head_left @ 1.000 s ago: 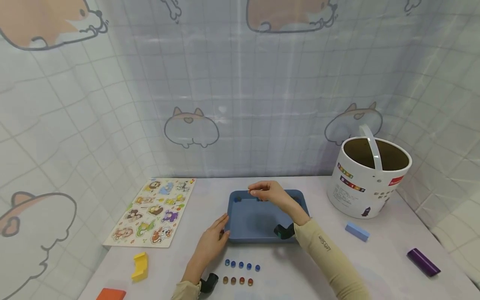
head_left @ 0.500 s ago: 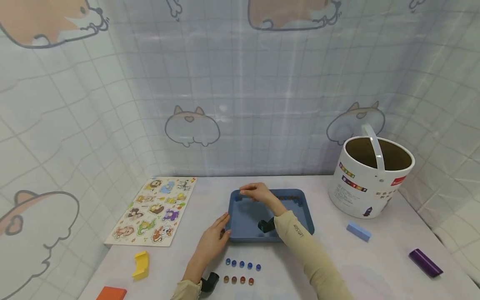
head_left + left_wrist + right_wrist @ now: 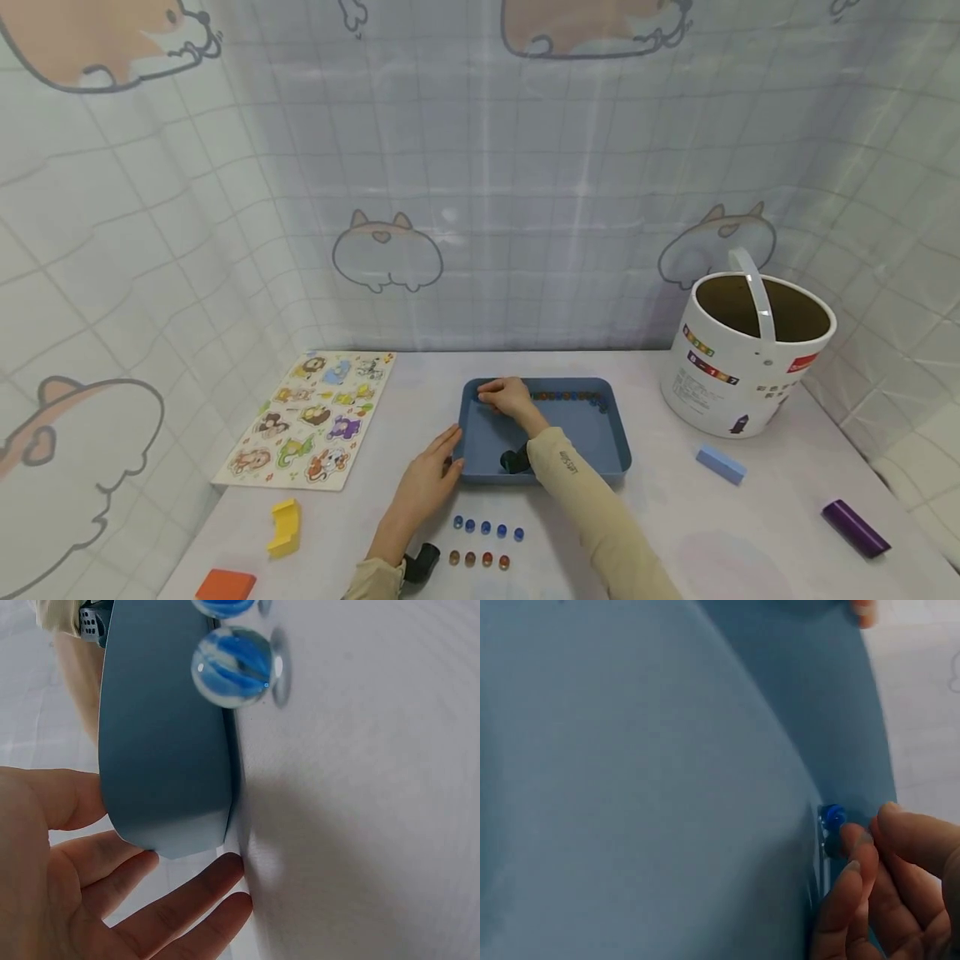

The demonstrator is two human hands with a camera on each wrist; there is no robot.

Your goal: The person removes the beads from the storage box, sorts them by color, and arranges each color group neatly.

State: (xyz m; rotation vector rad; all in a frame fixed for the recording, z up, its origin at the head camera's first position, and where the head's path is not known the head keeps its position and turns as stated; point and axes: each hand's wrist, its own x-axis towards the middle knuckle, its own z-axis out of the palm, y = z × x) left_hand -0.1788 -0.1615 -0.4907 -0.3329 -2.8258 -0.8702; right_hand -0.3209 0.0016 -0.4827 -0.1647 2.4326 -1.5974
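Note:
A blue tray (image 3: 585,450) lies on the table with a row of small glass marbles (image 3: 566,396) along its far wall. My right hand (image 3: 508,398) reaches into the tray's far left corner, fingers curled together. In the right wrist view, a blue marble (image 3: 834,817) sits in that corner, right at the fingertips (image 3: 859,834); whether a marble is between them I cannot tell. My left hand (image 3: 427,479) rests its extended fingers and thumb against the tray's left side. In front of the tray are a row of blue marbles (image 3: 486,527) and a row of brownish-red marbles (image 3: 470,559).
Left of the tray lies an animal picture board (image 3: 307,421), with a yellow block (image 3: 284,529) and an orange block (image 3: 225,585) nearer. At right stand a white bucket (image 3: 738,383), a light blue block (image 3: 721,464) and a purple block (image 3: 856,528). A patterned curtain (image 3: 465,167) hangs behind.
My right hand has moved left along the tray's far side and down into its left corner, uncovering the marble row. My left hand has stayed at the tray's left side.

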